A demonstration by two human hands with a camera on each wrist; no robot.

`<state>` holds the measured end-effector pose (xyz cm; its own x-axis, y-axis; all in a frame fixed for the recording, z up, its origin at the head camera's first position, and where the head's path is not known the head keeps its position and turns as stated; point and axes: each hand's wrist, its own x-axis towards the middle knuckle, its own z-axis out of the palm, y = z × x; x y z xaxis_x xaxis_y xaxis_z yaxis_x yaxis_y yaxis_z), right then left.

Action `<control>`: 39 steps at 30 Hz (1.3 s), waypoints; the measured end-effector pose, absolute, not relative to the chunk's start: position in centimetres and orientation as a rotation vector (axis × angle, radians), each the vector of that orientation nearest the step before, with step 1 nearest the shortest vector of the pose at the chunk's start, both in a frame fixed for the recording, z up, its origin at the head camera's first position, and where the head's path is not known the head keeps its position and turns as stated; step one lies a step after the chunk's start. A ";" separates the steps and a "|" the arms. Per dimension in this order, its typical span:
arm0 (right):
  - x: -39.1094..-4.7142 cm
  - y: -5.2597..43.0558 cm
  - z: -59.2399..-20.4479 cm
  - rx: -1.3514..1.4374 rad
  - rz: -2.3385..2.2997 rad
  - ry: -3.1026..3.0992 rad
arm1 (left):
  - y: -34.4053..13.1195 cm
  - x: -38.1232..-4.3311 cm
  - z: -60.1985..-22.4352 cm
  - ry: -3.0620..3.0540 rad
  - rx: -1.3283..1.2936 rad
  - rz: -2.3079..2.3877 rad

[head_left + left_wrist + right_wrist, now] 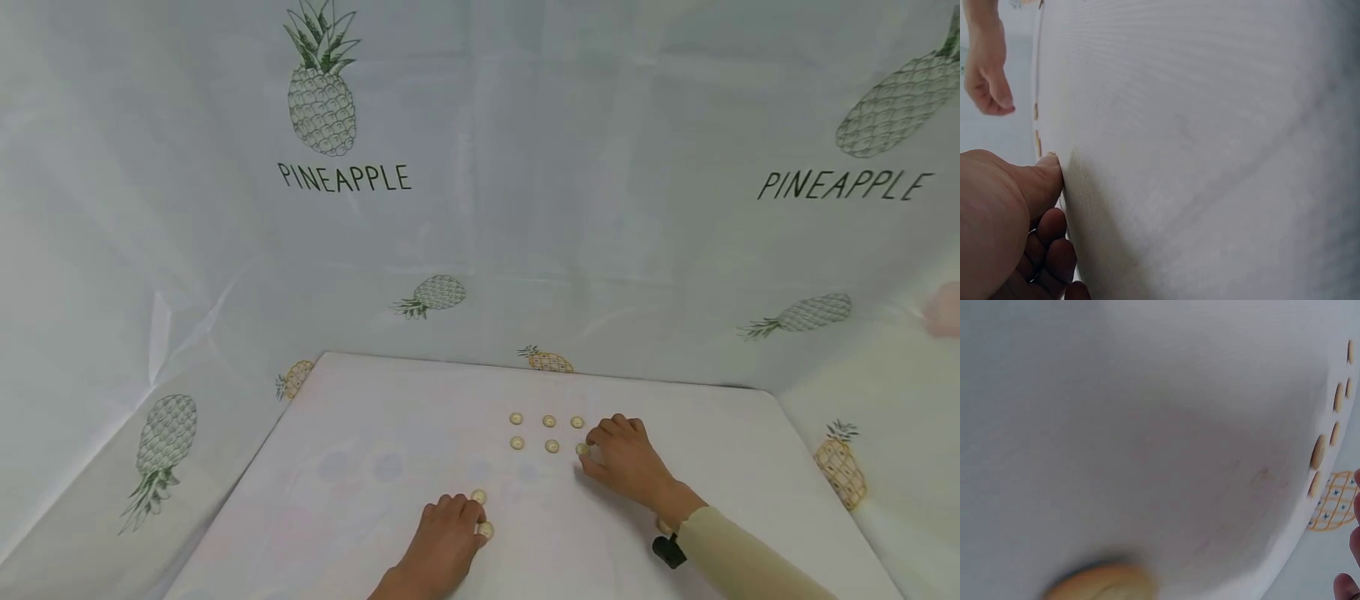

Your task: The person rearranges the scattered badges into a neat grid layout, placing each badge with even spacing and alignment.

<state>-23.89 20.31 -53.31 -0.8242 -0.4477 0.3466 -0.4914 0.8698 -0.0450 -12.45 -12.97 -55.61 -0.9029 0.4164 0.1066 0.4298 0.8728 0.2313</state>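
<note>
Small round beige discs with faint marks on top, like game pieces, lie on the table. Thumb and index finger of my left hand (446, 537) pinch one disc (486, 531) near the table's front middle. Another disc (478, 497) sits just beyond the index finger. My right hand (626, 458), its fingers bent, hangs over the front right disc (582, 449) of a two-row group. In the right wrist view, that disc (1317, 452) lies flat, apart from the fingertips (1346, 587). The left wrist view shows the right hand (990, 81) raised above the surface.
Beside the right forearm is one more disc (663, 526), partly hidden; it appears close up as a blurred disc (1104, 584). A black device (669, 551) is on the right wrist. Pineapple-printed cloth (555, 208) hangs around the pale table (360, 533).
</note>
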 end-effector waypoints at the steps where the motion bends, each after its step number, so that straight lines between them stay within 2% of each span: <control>1: -23.7 20.8 -53.4 0.691 0.192 -2.717 | -13.0 -12.4 -55.6 -2.989 -0.675 -0.389; 13: -20.2 26.2 -54.0 0.611 0.166 -2.732 | -12.9 -12.5 -56.1 -3.014 -0.660 -0.397; 26: -15.7 30.1 -54.4 0.717 0.101 -2.688 | -12.9 -12.3 -55.7 -2.976 -0.721 -0.385; 39: -15.0 30.5 -55.7 0.726 0.160 -2.633 | -12.7 -12.0 -55.1 -2.969 -0.764 -0.295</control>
